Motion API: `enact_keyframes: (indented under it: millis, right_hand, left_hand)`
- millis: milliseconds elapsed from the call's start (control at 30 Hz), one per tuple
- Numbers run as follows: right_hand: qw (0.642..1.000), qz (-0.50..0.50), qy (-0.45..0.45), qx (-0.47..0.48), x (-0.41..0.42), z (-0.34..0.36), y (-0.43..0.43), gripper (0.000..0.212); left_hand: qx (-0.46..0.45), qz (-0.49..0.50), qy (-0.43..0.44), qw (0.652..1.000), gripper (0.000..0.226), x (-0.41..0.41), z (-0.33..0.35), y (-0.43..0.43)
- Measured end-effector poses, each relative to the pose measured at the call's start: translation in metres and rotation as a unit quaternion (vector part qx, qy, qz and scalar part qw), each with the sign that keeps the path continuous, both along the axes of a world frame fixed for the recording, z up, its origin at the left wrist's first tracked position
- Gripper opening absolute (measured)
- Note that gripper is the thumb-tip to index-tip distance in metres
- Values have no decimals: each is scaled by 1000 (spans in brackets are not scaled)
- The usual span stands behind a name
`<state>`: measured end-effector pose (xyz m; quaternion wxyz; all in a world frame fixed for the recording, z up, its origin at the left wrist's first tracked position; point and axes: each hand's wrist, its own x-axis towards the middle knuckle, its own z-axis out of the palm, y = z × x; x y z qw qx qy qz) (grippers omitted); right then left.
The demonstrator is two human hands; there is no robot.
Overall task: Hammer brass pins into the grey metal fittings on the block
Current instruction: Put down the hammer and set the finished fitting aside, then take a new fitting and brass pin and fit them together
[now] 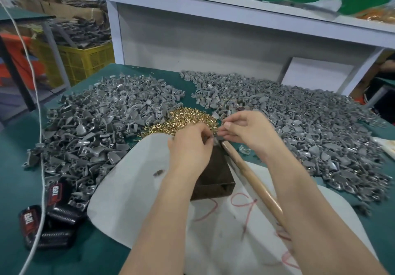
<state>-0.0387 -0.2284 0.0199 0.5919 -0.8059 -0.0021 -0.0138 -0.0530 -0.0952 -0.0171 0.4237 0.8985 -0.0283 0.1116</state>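
A dark block [215, 174] stands on a white sheet [128, 189] in the middle of the green table. My left hand [190, 144] and my right hand [245, 131] meet over the block's far end, fingertips pinching a small grey fitting [215, 140] there; my fingers hide most of it. A pile of brass pins [186, 120] lies just beyond my hands. A hammer with a wooden handle [254, 180] lies along the block's right side, its head under my right hand. Whether a pin is between my fingers cannot be seen.
Large heaps of grey fittings lie to the left [96, 129] and right [310, 129]. Black labelled packets [47, 217] and a white cord [40, 146] sit at the left. A white shelf [213, 7] stands behind, a yellow crate [85, 60] beyond the table.
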Motion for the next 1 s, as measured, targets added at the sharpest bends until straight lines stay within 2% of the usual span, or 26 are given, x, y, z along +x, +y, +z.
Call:
enact_keyframes:
  millis: [100, 200, 333, 733, 867, 1000]
  right_hand:
    - [998, -17, -25, -57, -5, -12, 3, 8]
    - [972, -24, -89, -216, -3, -24, 6, 9]
    - [946, -4, -139, -292, -1, -34, 12, 7]
    - [927, -42, -181, -326, -8, -41, 17, 8]
    - [924, -40, -162, -343, -7, -37, 21, 9]
    - [904, -10, -120, -410, -2, -28, 22, 10]
  left_hand:
    - [89, 44, 19, 995, 6, 1, 0, 4]
    - [101, 35, 45, 993, 6, 2, 0, 6]
    - [102, 26, 44, 994, 7, 3, 0, 6]
    - [105, 29, 23, 994, 9, 5, -4, 5]
    - [107, 27, 11, 994, 10, 5, -3, 5]
    - [123, 26, 5, 992, 12, 4, -3, 5]
